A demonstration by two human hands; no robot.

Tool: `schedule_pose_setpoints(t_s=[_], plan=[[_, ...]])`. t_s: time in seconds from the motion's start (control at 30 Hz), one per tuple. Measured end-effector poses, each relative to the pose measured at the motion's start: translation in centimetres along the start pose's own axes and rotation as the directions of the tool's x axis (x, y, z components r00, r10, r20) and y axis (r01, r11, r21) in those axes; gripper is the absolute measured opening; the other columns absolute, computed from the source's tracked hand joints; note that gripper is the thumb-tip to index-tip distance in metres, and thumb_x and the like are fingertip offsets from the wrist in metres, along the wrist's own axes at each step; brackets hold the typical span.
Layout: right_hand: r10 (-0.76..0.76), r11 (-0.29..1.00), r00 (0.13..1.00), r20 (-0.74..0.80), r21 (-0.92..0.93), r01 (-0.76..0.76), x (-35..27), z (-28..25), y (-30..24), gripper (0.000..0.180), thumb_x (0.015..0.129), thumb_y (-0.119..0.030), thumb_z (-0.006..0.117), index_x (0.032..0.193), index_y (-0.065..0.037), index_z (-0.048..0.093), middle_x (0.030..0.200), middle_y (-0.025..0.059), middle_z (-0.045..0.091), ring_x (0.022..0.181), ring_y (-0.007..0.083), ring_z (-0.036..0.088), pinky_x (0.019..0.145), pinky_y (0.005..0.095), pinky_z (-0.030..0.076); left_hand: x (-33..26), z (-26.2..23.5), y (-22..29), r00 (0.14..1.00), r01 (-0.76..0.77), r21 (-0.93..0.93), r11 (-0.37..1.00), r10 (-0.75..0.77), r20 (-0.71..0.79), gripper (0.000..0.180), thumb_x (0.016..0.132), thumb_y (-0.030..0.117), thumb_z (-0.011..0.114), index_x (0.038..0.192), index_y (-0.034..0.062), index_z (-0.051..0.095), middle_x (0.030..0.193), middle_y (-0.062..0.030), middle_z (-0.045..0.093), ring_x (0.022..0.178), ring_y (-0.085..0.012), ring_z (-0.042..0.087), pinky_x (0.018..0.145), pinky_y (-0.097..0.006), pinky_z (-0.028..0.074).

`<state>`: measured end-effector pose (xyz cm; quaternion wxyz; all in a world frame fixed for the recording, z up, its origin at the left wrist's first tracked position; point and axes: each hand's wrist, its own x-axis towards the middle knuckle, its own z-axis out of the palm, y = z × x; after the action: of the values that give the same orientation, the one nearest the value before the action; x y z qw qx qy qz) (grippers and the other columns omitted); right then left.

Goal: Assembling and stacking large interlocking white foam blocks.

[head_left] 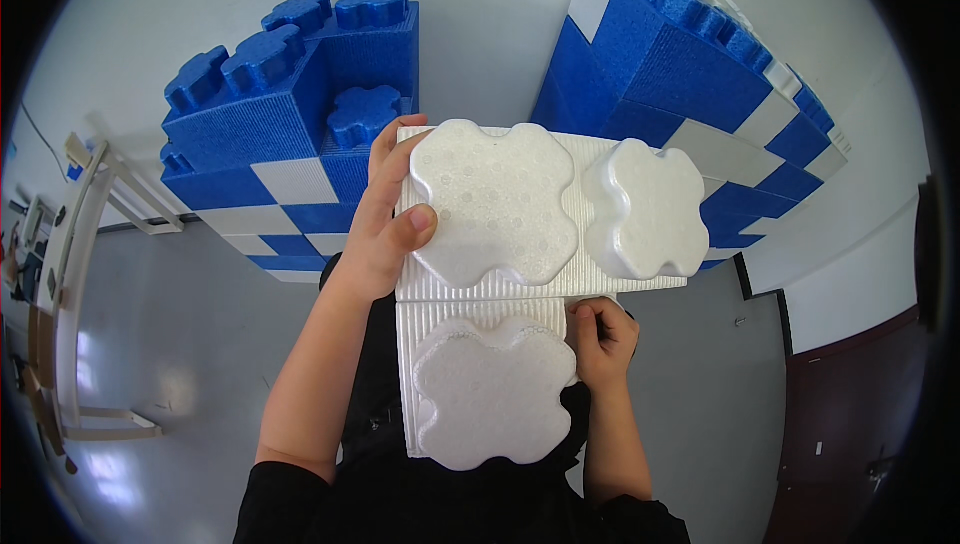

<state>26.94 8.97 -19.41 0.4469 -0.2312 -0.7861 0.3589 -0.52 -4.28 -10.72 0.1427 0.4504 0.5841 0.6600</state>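
Note:
Two white foam building blocks are held up in front of my body, pressed against each other along a thin seam. The larger block [540,209] is ribbed and carries two lobed studs side by side. Nearer to me sits the smaller block [493,394], which has one lobed stud. My left hand [385,219] grips the larger block's left end, thumb against the stud's side and fingers around the edge. At the smaller block's right side, my right hand [605,342] is closed with curled fingers, just below the larger block; some fingertips are hidden.
A stepped stack of blue and white foam blocks [250,144] stands ahead on the left. A taller blue and white block wall [690,74] rises ahead on the right. At the far left is a white-framed table [75,234]; a dark red door [850,424] is at the lower right.

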Motion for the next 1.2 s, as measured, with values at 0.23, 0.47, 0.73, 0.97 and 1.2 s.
schedule_pose_setpoints(t_s=[0.23,0.47,0.73,0.97,1.2], plan=[[0.007,1.0,1.0,0.004,0.012,-0.007,0.0,0.0,0.0,0.008,0.094,-0.004,0.069,0.089,0.001,0.073,0.075,0.0105,0.068,0.064,0.0164,0.061,0.061,0.0287,0.046,0.0,0.0,0.2,1.0,-0.01,0.009,1.0,0.01,0.006,0.104,0.075,0.078,0.063,0.152,0.0093,0.055,0.164,-0.0223,0.025,0.154,-0.0455,0.028,0.124,-0.063,0.025],[0.015,1.0,1.0,0.009,0.007,-0.015,-0.2,-0.2,-0.1,0.008,0.094,-0.003,0.068,0.09,0.001,0.073,0.077,0.0095,0.07,0.065,0.0158,0.06,0.062,0.0283,0.047,-0.1,-0.1,0.0,1.0,-0.013,-0.007,1.0,0.013,0.009,0.103,0.075,0.077,0.064,0.152,0.0086,0.055,0.164,-0.0231,0.025,0.155,-0.0454,0.027,0.125,-0.062,0.024],[-0.187,0.981,0.982,-0.035,0.053,0.188,1.4,-3.4,-9.3,0.008,0.09,-0.004,0.07,0.094,0.002,0.075,0.079,0.0113,0.069,0.067,0.0232,0.06,0.064,0.0322,0.046,0.0,-0.1,0.7,0.998,-0.028,-0.023,0.999,0.029,0.049,0.098,0.078,0.07,0.067,0.152,0.0073,0.054,0.165,-0.0227,0.024,0.155,-0.0424,0.027,0.126,-0.057,0.024],[-0.316,0.837,0.594,0.74,-0.077,0.541,5.4,-2.7,-19.6,0.086,0.077,-0.021,0.083,0.155,-0.008,0.05,0.132,0.0299,0.057,0.12,0.0433,0.057,0.105,0.0585,0.043,-0.1,-0.6,0.2,0.995,-0.083,-0.056,0.995,0.086,0.052,0.092,0.083,0.064,0.069,0.152,0.0046,0.053,0.163,-0.0232,0.026,0.154,-0.0408,0.027,0.126,-0.055,0.024],[-0.142,0.691,0.42,0.896,-0.214,0.69,5.3,0.1,-20.6,0.108,0.071,-0.014,0.082,0.166,-0.002,0.031,0.122,0.0361,0.054,0.116,0.0476,0.055,0.106,0.064,0.04,0.2,-0.4,0.6,0.995,-0.075,-0.017,0.997,0.076,0.069,0.095,0.082,0.068,0.066,0.153,0.006,0.052,0.161,-0.0168,0.029,0.153,-0.0357,0.028,0.126,-0.052,0.022]])
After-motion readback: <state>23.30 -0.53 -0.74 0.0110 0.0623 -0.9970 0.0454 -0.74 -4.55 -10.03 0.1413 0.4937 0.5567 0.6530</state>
